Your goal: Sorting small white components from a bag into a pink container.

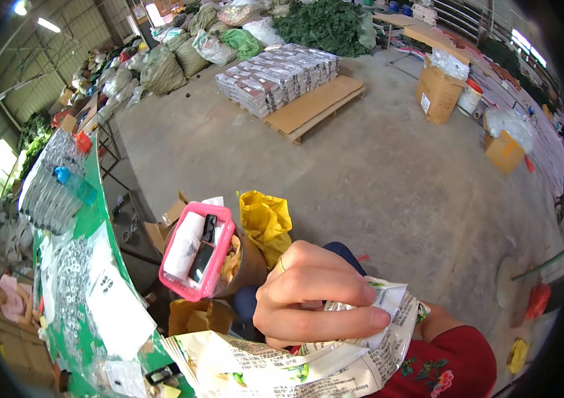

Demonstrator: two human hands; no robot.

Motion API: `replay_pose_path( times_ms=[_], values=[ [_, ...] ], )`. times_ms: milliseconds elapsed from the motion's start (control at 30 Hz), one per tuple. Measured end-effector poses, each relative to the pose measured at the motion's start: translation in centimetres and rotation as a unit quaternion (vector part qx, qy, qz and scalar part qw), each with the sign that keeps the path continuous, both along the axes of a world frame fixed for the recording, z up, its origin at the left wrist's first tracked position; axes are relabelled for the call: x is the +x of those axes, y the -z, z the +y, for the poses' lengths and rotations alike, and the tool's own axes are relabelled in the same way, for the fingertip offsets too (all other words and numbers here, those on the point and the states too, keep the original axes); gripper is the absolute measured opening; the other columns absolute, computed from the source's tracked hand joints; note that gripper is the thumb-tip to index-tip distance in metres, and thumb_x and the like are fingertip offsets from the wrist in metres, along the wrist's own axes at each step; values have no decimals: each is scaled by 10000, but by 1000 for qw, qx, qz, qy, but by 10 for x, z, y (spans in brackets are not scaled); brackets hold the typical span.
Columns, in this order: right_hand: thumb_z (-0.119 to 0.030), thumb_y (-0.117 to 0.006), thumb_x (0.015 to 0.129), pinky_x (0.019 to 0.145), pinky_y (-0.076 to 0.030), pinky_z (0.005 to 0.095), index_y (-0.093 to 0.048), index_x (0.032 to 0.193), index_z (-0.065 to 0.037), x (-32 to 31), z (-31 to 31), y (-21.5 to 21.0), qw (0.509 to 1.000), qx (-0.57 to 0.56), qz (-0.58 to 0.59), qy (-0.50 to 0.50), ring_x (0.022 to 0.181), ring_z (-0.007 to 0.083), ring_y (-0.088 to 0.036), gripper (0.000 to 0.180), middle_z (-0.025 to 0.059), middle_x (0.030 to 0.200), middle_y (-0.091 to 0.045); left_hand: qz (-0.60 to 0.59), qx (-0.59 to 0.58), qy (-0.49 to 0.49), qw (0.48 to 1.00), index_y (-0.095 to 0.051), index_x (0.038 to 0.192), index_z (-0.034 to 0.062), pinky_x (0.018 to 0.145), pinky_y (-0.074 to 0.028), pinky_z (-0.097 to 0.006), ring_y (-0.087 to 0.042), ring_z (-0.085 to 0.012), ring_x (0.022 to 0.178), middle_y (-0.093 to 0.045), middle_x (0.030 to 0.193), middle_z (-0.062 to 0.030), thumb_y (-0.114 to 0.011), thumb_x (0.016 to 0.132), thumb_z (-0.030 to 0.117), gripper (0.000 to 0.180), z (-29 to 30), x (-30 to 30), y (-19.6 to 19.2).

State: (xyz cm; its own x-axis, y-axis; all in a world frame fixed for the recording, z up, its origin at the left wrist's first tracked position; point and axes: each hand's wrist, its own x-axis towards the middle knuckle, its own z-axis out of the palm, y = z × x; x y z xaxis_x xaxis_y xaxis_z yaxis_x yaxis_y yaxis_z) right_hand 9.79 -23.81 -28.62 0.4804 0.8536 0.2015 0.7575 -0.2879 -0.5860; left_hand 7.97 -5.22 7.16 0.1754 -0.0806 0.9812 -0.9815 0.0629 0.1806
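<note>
A crinkled cream-coloured printed packet (282, 365) with green pictures fills the lower middle, close to me. My left hand (315, 298), with a ring on one finger, bends over its upper edge. The fingers are curled and closed on the packet near its top right end; the thumb is hidden. From the right comes my right forearm in a dark red sleeve (454, 365) with a flower on it. A strip of bare skin shows, but the packet covers my right hand and its fingers.
A pink basket (229, 229) holding a white roll and black items stands beyond the packet, beside a yellow bag (265, 219). A green-topped table (106, 232) runs along the left, covered with clear plastic pieces; a person sits behind it. Stacked packs (279, 76) lie on a pallet farther off.
</note>
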Motion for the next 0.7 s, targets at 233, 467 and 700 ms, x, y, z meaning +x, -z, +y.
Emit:
replay_pose_path(
  times_ms=[233, 467, 700],
  values=[
    [-320, -646, 771, 759, -480, 394, -652, 947, -117, 21, -20, 17, 999, 16, -24, 19, 840, 279, -603, 269, 50, 873, -615, -25, -8, -82, 996, -652, 873, 93, 624, -536, -252, -560, -196, 782, -557, 897, -73, -756, 786, 173, 157, 3, 10, 1],
    [-244, -605, 889, 702, -472, 406, -703, 870, -134, 6, -12, -29, 995, 11, 43, 89, 792, 258, -609, 148, 40, 779, -610, 203, -128, -198, 950, -585, 842, 66, 692, -491, -311, -543, -185, 786, -524, 870, -54, -652, 860, 213, 163, 5, 7, 36],
    [-237, -619, 883, 704, -469, 387, -713, 873, -141, 9, -18, -32, 997, -29, 32, 69, 782, 247, -610, 135, 34, 766, -612, 431, -378, 47, 818, -634, 1051, 28, 864, -466, -292, -594, -160, 967, -631, 1059, -63, -644, 907, 49, 146, -8, 17, 58]
  ],
)
